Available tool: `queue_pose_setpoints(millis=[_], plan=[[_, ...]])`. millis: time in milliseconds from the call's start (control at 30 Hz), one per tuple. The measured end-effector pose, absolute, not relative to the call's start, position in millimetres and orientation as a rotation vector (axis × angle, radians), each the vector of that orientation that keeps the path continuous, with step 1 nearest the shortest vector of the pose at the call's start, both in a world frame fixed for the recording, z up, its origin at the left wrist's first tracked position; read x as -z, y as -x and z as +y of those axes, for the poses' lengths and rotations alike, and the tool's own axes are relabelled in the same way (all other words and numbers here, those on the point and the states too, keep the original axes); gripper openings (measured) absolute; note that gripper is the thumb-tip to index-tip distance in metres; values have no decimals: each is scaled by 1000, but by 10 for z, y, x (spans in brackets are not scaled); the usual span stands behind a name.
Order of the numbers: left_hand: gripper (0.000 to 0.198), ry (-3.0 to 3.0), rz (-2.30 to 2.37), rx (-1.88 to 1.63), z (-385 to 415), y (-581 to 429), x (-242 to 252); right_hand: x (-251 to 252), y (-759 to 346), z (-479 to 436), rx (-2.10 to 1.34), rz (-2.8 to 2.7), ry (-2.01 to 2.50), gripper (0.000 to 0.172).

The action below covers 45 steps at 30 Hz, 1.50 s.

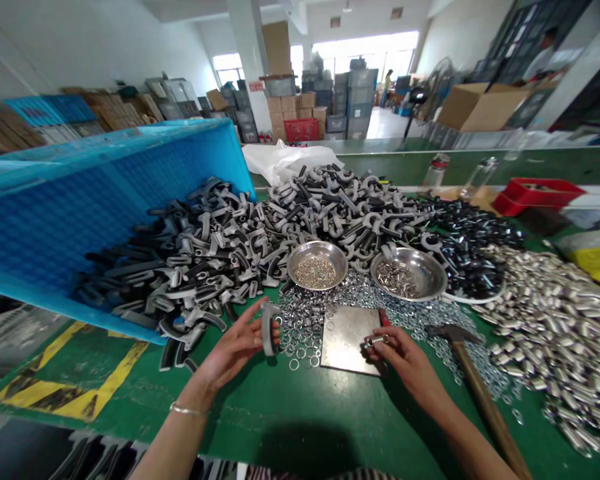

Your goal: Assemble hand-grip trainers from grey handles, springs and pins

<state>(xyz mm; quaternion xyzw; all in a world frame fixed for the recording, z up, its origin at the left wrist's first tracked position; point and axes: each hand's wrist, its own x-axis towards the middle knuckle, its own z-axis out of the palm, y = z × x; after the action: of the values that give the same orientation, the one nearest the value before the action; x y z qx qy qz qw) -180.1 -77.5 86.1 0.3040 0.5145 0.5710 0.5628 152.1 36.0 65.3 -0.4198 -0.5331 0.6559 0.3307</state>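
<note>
My left hand (240,343) is closed around a grey handle part (269,329), held upright just left of a metal plate. In my right hand (405,353) a small metal spring (377,340) is pinched between thumb and fingers, above the right side of the flat metal plate (347,340). Something red shows behind the right fingers, mostly hidden. Loose metal rings (300,350) lie between the left hand and the plate. To the right of my right hand rests a hammer (467,360) with a wooden handle.
Behind the plate stand two steel bowls, one with tiny parts (317,247) and one with small pins (433,270). A tipped blue crate (130,180) spills grey and black handles (330,200). Silvery metal parts (570,320) are heaped at right, near a red bin (535,193).
</note>
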Motion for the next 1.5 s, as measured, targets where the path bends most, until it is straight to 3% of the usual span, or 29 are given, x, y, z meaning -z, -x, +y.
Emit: queue_pose_setpoints(millis=[67, 133, 267, 467, 700, 900, 1033, 1133, 1267, 1500], plan=[[45, -665, 1171, -1318, -882, 1459, -772, -651, -1450, 321, -1774, -1357, 1098, 38], [35, -749, 1234, -1274, -833, 1104, -695, -687, -1354, 256, -1825, -1314, 1107, 39], [50, -979, 1243, -1202, -608, 617, -639, -805, -1214, 91, -1825, -1258, 1092, 40], [38, -945, 1248, -1325, -574, 441, -599, -837, -1224, -16, -1700, -1204, 1120, 37], [41, -912, 1330, -1326, -573, 261, -672, -817, -1151, -71, -1592, -1337, 1090, 27], [73, -879, 965, -936, -708, 124, -735, -827, -1357, 34, -1537, -1686, 947, 22], [49, -747, 732, -880, -773, 111, -710, -867, -1416, 275, -1704, -1931, 878, 26], [34, -691, 892, -1017, -686, 180, -707, -793, -1309, 691, -1256, -2243, 1017, 26], [40, -718, 1153, -1272, -441, 418, -721, -600, -1090, 1273, -931, -2327, 1072, 8], [38, -830, 1554, -1462, -116, 713, -633, -509, -1042, 1510, -930, -2293, 1109, 11]])
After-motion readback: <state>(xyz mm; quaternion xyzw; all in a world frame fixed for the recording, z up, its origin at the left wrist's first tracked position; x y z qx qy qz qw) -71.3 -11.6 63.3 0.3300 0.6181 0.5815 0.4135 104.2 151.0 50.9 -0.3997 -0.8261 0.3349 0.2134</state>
